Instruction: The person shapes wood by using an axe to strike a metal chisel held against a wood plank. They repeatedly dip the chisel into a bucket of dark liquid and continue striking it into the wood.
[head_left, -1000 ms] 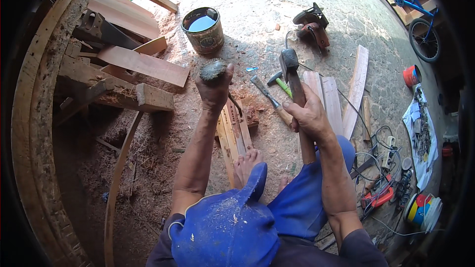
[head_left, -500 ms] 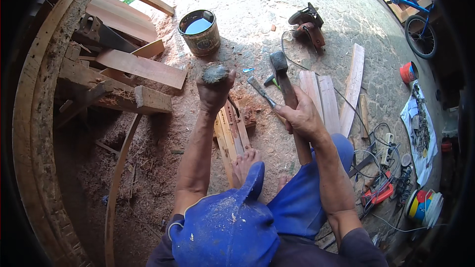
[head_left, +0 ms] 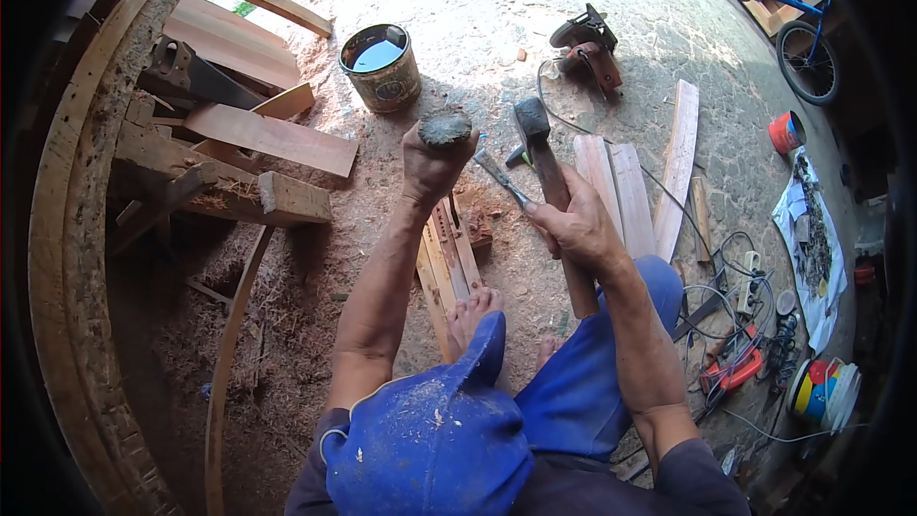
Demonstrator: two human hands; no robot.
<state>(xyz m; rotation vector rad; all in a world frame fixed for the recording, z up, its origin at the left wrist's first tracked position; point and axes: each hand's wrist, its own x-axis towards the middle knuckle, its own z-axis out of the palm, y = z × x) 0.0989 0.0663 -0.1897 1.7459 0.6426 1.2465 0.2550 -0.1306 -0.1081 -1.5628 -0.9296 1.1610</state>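
My left hand [head_left: 432, 172] is closed in a raised fist around a thing with a round, rough, dark grey-green top [head_left: 445, 128]. The rest of that thing is hidden by the fist, so its kind is unclear. In my right hand [head_left: 585, 227] is a hammer [head_left: 549, 167] with a dark head and a long wooden handle, head pointing away from me. Between the same hand's fingers a chisel [head_left: 499, 175] sticks out toward the left. Beneath my hands lie narrow wooden strips [head_left: 445, 263], some with small holes, close to my bare foot [head_left: 473, 318].
A bucket [head_left: 384, 96] of dark liquid stands ahead. Beyond to the right lies a circular saw [head_left: 590, 53] with its cord. Loose planks [head_left: 635, 193] and tangled cables [head_left: 755, 301] lie to the right. A timber frame with a handsaw [head_left: 196, 75] fills the left side.
My left hand, with the thing it holds, has moved to the right and slightly away from me. My right hand with the hammer and chisel has barely shifted.
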